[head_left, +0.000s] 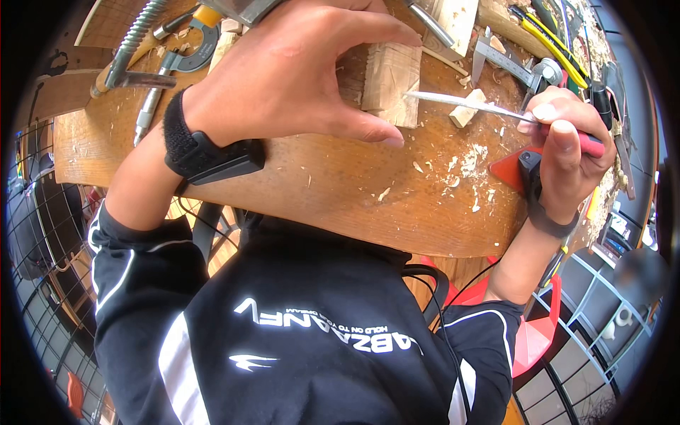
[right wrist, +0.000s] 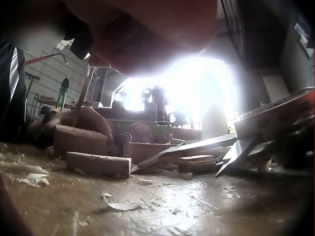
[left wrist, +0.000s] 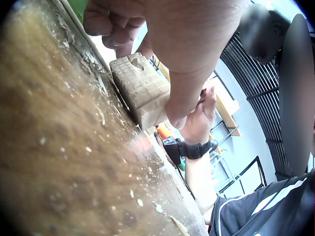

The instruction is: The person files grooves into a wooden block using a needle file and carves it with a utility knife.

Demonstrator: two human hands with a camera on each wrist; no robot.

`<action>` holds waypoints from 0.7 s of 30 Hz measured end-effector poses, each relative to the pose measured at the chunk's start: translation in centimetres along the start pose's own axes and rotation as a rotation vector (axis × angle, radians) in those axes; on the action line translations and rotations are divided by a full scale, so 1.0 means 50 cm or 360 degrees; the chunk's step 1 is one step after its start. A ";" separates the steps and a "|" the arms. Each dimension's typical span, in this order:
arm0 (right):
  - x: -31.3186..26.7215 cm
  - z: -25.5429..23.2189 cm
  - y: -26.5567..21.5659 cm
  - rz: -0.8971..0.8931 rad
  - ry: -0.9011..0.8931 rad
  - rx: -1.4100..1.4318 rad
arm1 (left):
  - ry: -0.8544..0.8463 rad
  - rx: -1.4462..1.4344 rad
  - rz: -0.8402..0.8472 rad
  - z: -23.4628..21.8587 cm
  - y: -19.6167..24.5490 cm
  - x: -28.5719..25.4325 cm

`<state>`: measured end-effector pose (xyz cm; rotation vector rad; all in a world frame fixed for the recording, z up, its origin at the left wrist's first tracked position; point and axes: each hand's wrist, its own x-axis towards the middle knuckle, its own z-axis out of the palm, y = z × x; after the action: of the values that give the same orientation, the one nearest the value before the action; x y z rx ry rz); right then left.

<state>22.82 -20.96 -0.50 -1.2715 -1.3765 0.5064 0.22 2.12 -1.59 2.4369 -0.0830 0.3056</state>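
Left hand (head_left: pixel 276 88): clamped on the wood block (head_left: pixel 392 79), thumb at the near end, fingers at the far one; exact contact of the far fingertips hard to judge in the left wrist view.
Right hand (head_left: pixel 575 134): closed round the red handle (head_left: pixel 591 144) of a slim tool, thumb and fingertips together near the base of the blade (head_left: pixel 439 98).
Blade tip: reaching across to the block, seemingly against its upper face; kind of edge too pale to make out.
Wood block: on the table (head_left: pixel 319 191), between thumb and fingers of the left hand, squarish in body, with a small hollow (left wrist: pixel 138 64) in one face and a slanting cut toward the thumb end.
Cutting so far: under way, by the look of it; several faces already pared, surfaces uneven and corners blocky. Amount left impossible to tell, final shape not shown.
Offcut (head_left: pixel 462 115): just beside the block, beneath the line of the blade.
Shavings (head_left: pixel 473 163): scattered nearer the body, curled and pale.
Farther out: caliper (head_left: pixel 504 62) beyond the offcut, yellow-handled pliers (head_left: pixel 554 47) past that, micrometer (head_left: pixel 198 60) on the left-hand side.
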 end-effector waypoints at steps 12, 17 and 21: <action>0.000 0.003 0.003 -0.0071 -0.0009 -0.0062 | 0.0099 -0.0089 0.0112 0.012 -0.014 -0.003; 0.004 0.002 -0.001 -0.0048 -0.0071 0.0015 | -0.0031 -0.0078 0.0000 -0.015 0.021 0.006; 0.003 0.007 0.001 -0.0091 -0.0015 -0.0080 | -0.0010 -0.0074 0.0021 -0.013 0.018 0.005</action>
<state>22.55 -20.68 -0.56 -1.2680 -1.4370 0.4414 0.23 1.85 -0.48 2.3921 -0.1079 0.2989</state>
